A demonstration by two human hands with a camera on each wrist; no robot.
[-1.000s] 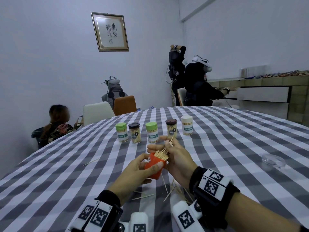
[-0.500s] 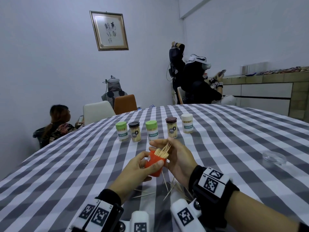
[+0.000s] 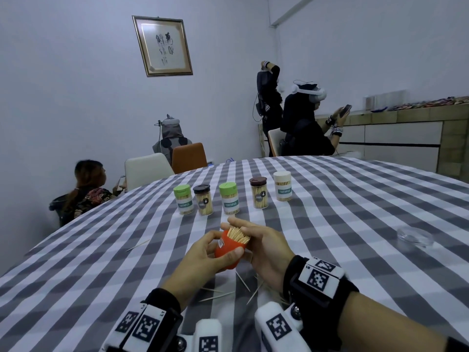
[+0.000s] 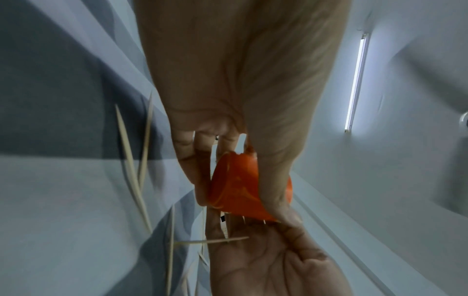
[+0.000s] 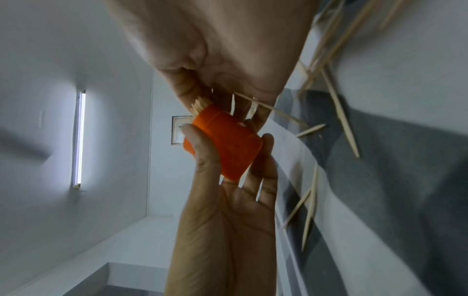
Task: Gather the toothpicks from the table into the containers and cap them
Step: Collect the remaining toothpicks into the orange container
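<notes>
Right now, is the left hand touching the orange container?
Touching. In the right wrist view the left hand grips the orange container, thumb and fingers wrapped against its wall.

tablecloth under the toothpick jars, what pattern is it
The cloth tablecloth is a grey and white check, clearest in the head view.

You see a grey-and-white checked cloth (image 3: 330, 224) on the bench, an orange container (image 3: 228, 250) of pale tan toothpicks (image 3: 238, 235), and jars behind it capped green (image 3: 182, 191), black (image 3: 201, 189), green (image 3: 227, 188), dark brown (image 3: 258, 181) and cream (image 3: 282, 176). Your wristbands (image 3: 320, 275) carry black-and-white square codes.
</notes>
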